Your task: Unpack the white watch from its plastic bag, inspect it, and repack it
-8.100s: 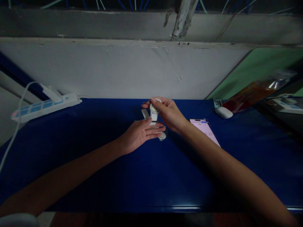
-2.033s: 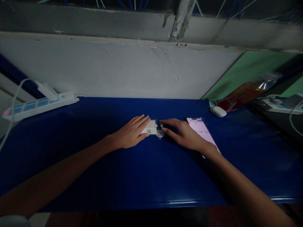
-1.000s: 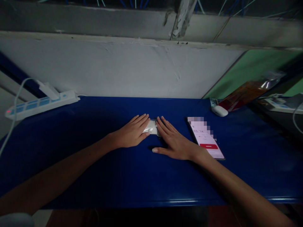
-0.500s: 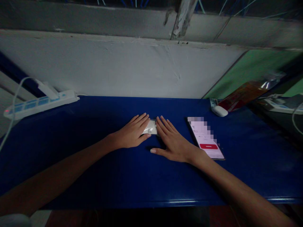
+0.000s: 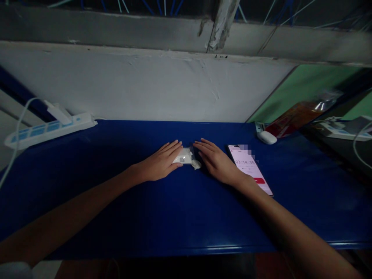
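Note:
A small white rectangular packet (image 5: 184,157) in clear plastic lies on the blue table, with a small dark printed patch on it. My left hand (image 5: 162,161) rests over its left end, fingers stretched flat on top and the thumb along the near edge. That end of the packet is hidden under the fingers. At the packet's right end, a crumpled whitish piece (image 5: 196,164) sticks out; its kind I cannot make out. My right hand (image 5: 216,162) is just right of it, fingers extended and holding nothing, the thumb hidden from view.
A phone (image 5: 247,164) showing a timer lies beside my right wrist. Farther right are a white computer mouse (image 5: 267,137) and a bottle (image 5: 299,116) with a reddish label. A white power strip (image 5: 52,130) with a plugged-in charger and cable sits at the left. A white wall (image 5: 145,85) rises behind the blue table (image 5: 139,224).
My right hand has lifted off the packet's right end and turned onto its side, uncovering the crumpled whitish piece. My left hand stays on the packet. The view has shifted slightly.

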Tool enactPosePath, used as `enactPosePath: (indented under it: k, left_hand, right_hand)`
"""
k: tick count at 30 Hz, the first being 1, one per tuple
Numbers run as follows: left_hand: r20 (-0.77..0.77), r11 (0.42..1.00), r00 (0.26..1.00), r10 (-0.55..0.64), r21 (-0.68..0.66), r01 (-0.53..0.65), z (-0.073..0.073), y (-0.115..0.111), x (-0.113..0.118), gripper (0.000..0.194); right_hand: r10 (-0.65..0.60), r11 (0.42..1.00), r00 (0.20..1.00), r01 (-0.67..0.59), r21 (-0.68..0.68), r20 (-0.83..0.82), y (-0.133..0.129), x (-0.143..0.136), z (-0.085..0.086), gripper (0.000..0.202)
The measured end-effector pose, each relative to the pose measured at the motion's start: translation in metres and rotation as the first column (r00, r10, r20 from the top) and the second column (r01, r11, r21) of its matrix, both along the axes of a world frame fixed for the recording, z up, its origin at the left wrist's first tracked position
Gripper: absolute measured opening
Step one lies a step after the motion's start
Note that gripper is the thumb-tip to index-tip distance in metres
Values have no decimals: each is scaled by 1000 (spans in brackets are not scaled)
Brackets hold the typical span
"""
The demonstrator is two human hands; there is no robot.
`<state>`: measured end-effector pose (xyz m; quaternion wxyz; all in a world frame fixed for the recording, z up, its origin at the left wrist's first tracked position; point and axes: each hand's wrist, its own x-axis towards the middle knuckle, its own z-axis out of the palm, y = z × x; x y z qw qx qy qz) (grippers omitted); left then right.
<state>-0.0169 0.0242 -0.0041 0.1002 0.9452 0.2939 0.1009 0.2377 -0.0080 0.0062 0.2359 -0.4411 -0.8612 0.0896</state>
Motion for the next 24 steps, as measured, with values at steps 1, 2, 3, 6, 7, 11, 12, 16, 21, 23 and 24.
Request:
enactPosePath:
  k: [1, 2, 3, 6, 7, 11, 12, 16, 21, 23, 24]
  left_hand:
    - [19, 1000, 1000, -1, -11, 1, 0, 0, 0, 55]
    - [40, 1000, 999, -4, -24, 5, 0, 0, -1, 54]
    - [66, 999, 998, -12, -35, 14, 0, 1, -1, 53]
    - [162, 996, 984, -69, -47, 77, 2, 1, -1, 49]
    - [197, 994, 976, -93, -39, 103, 3, 1, -1, 48]
    - [310, 982, 933, -183, 20, 186, 5, 3, -3, 45]
    - [331, 979, 922, -199, 34, 199, 5, 3, -3, 45]
    - [398, 980, 896, -197, 51, 193, 4, 6, -6, 46]
    - [400, 993, 910, -110, 11, 115, 5, 6, -8, 53]
    - [366, 994, 925, -98, -7, 108, 6, 5, -8, 66]
    - [343, 994, 935, -94, -20, 107, 6, 5, -8, 76]
  right_hand:
    - [8, 1000, 1000, -8, 5, -15, 2, 2, -1, 47]
    - [19, 1000, 999, -19, 9, -28, 3, 3, -1, 47]
    - [33, 999, 999, -33, 10, -40, 4, 4, -1, 47]
    - [62, 998, 993, -61, 15, -97, 3, 5, 4, 39]
    - [62, 998, 990, -60, 25, -126, 2, 5, 6, 35]
    - [67, 996, 962, -47, 82, -264, -3, 7, 18, 22]
    - [73, 995, 952, -47, 93, -297, -4, 7, 21, 19]
    - [10, 996, 895, 32, 86, -447, -8, 3, 28, 12]
    - [-191, 981, 698, 156, -114, -690, -6, -1, 28, 11]
    - [-259, 966, 634, 149, -213, -729, -2, -1, 26, 15]
    - [-287, 956, 618, 137, -259, -732, -1, -1, 24, 17]
